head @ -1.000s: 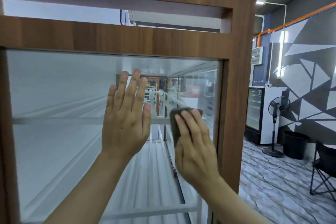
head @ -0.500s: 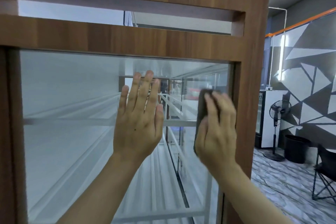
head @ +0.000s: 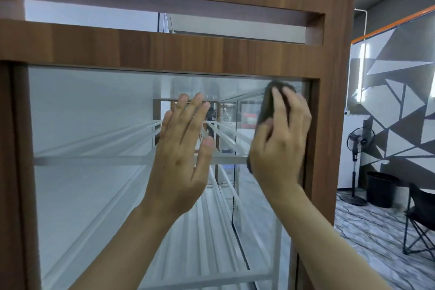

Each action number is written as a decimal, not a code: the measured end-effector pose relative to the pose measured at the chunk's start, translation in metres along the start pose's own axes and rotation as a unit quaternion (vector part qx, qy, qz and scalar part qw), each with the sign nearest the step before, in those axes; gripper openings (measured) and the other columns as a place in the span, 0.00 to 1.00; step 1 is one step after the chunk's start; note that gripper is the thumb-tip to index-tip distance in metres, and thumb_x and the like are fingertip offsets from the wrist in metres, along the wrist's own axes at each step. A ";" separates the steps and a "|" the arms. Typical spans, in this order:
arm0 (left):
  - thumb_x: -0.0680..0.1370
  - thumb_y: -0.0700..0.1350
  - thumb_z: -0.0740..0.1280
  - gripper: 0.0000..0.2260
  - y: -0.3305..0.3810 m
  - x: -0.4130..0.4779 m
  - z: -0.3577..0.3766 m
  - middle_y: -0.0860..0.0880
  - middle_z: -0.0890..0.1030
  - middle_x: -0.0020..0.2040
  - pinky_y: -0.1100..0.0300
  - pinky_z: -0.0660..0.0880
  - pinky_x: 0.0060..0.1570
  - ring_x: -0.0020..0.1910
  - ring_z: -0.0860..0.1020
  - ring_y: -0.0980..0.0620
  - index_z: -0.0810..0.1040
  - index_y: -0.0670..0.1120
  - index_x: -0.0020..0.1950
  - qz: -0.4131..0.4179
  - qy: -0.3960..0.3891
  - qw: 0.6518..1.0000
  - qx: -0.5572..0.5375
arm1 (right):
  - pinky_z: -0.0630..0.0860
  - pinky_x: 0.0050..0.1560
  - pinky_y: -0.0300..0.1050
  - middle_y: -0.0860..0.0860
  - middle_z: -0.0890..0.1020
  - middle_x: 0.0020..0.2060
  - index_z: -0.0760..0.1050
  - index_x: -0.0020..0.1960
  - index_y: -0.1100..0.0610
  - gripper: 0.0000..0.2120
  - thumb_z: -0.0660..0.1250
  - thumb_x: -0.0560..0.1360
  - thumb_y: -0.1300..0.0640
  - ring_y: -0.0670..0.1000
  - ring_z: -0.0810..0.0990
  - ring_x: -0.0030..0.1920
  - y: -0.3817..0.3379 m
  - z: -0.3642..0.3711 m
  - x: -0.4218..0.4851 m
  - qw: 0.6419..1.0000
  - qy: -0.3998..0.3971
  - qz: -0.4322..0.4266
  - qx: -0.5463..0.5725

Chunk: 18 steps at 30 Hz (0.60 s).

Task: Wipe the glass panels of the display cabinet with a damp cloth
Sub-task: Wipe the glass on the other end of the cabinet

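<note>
A tall display cabinet with a brown wooden frame [head: 164, 52] fills the view, and its glass panel [head: 89, 125] shows white shelves inside. My left hand [head: 181, 148] lies flat on the glass near the middle, fingers straight and pointing up. My right hand [head: 280, 141] presses a dark grey cloth [head: 267, 106] against the glass at the panel's upper right corner, close to the frame. Fingers cover most of the cloth; its top and left edge show.
To the right of the cabinet stand a white fridge [head: 350, 148], a standing fan [head: 357, 143], a black bin [head: 382, 188] and a black folding chair [head: 421, 216] on a marble-patterned floor. A grey geometric wall [head: 400, 92] runs behind them.
My right hand has slid the cloth up and to the right across the glass, from mid-panel to the upper right corner. My left hand stays flat on the glass.
</note>
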State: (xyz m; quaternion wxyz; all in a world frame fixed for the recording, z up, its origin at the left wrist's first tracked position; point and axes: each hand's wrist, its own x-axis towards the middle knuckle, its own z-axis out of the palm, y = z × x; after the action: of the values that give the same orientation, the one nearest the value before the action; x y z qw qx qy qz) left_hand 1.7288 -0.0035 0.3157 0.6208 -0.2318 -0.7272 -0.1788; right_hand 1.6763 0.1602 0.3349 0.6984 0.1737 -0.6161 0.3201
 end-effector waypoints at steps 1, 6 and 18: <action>0.85 0.42 0.56 0.23 -0.002 0.000 -0.007 0.47 0.62 0.82 0.48 0.53 0.81 0.83 0.55 0.49 0.64 0.40 0.80 0.009 0.003 1.000 -0.011 | 0.59 0.80 0.51 0.63 0.72 0.72 0.70 0.74 0.67 0.23 0.54 0.81 0.63 0.63 0.65 0.76 -0.015 0.008 0.004 1.000 -0.003 0.008 0.006; 0.84 0.39 0.56 0.20 -0.040 -0.017 -0.048 0.39 0.67 0.78 0.40 0.60 0.78 0.80 0.62 0.39 0.70 0.36 0.76 0.048 0.086 0.980 0.172 | 0.65 0.75 0.64 0.60 0.68 0.75 0.68 0.76 0.65 0.23 0.54 0.82 0.62 0.63 0.62 0.79 -0.020 0.003 -0.052 0.964 -0.152 -0.220 0.004; 0.85 0.48 0.54 0.25 -0.071 -0.027 -0.052 0.42 0.59 0.82 0.38 0.51 0.80 0.82 0.54 0.41 0.62 0.42 0.81 -0.010 0.061 0.964 0.257 | 0.65 0.75 0.65 0.61 0.70 0.75 0.69 0.75 0.66 0.23 0.56 0.81 0.63 0.63 0.62 0.79 -0.055 0.018 -0.068 0.969 -0.149 -0.196 0.008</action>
State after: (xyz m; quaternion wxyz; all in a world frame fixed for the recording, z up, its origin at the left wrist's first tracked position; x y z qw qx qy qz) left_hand 1.7349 -0.0940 0.2998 0.7011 -0.0463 -0.7115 -0.0059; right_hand 1.6965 0.0919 0.2802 0.6464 0.3421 -0.6647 0.1525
